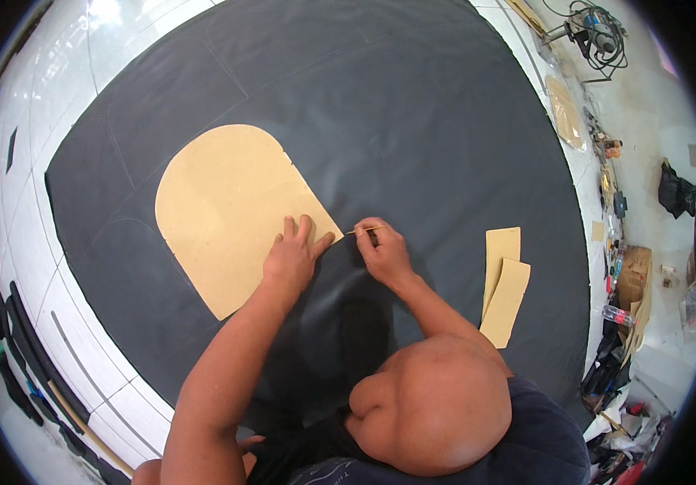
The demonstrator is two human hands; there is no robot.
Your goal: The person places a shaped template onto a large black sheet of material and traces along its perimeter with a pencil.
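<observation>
A large tan board template [227, 202] with a rounded top lies flat on a wide black sheet [412, 121] spread over the floor. My left hand [295, 255] presses flat on the template's lower right corner, fingers spread. Just right of that corner, my right hand [382, 246] pinches a thin tan marking stick [364, 230], its tip pointing left toward the template's edge. Faint traced outlines show on the black sheet at the upper left. My knee rises at the bottom centre and hides part of the sheet.
Two smaller tan board pieces [505, 279] lie overlapped on the sheet to my right. White floor tiles [65, 89] surround the sheet. Tools, cables, boxes and bags [630, 283] crowd the right side. Dark strips and a long stick [81, 420] lie at the lower left.
</observation>
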